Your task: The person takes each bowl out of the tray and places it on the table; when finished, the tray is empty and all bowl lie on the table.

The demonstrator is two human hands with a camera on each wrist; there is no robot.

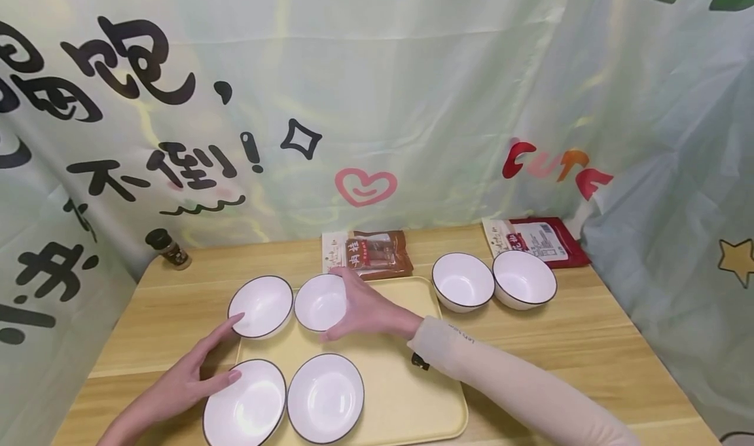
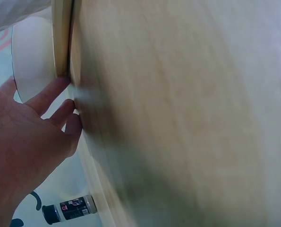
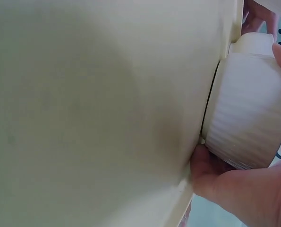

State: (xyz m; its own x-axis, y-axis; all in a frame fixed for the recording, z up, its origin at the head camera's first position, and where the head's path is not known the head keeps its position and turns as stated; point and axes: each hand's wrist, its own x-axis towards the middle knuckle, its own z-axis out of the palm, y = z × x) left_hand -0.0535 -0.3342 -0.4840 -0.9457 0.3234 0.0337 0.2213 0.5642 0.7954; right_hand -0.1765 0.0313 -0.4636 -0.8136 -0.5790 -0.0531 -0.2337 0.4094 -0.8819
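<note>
- Foreground: the front-left bowl [image 1: 246,403] and front-right bowl [image 1: 326,400], adjacent at the tray [image 1: 412,393].
- Your left grip [image 1: 179,387]: spread wide, beside the rear-left bowl [image 1: 261,306]; best kept light, lest a rim tip.
- Your right grip [image 1: 371,307]: holding the rear-right bowl [image 1: 318,304] by its side; seat it level before you release.
- Beyond: two right-hand bowls [image 1: 463,281] on the table [image 1: 589,341].
</note>
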